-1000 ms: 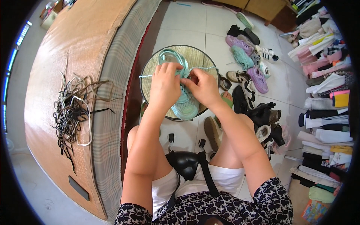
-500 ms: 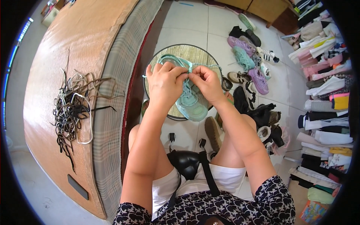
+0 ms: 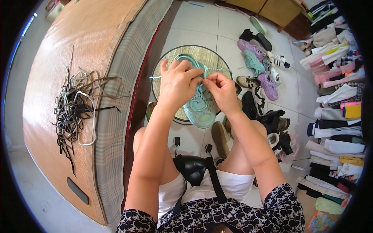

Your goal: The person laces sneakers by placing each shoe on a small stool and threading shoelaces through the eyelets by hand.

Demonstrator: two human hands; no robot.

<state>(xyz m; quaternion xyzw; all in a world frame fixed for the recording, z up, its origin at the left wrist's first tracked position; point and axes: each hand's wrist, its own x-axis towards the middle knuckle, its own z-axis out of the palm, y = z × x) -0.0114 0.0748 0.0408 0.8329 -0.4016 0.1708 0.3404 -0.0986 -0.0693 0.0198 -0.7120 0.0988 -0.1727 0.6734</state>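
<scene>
A mint-green mesh sneaker [image 3: 200, 112] lies on a round wood-topped stool [image 3: 210, 55] before me, toe toward me. My left hand [image 3: 179, 86] rests over the shoe's left side, its thumb and index finger closed on the upper by the eyelets. Right beside it, my right hand [image 3: 225, 93] pinches with thumb and index finger at a mint-green shoelace [image 3: 218, 70]. The fingertips of both hands nearly meet, and they hide exactly where the lace passes. One lace length stretches out to the right over the stool; another end shows at the left rim.
On the bed [image 3: 50, 128] at my left lie a tangle of loose shoelaces [image 3: 74, 110] and a dark flat object [image 3: 78, 190]. Several shoes, including a purple sneaker [image 3: 268, 86], crowd the floor at right. Beyond them are rows of folded clothes [image 3: 342, 112].
Both hands have shifted slightly right along with the whole scene, and still pinch close together at the eyelets. More of the lace on the right shows, stretched outward.
</scene>
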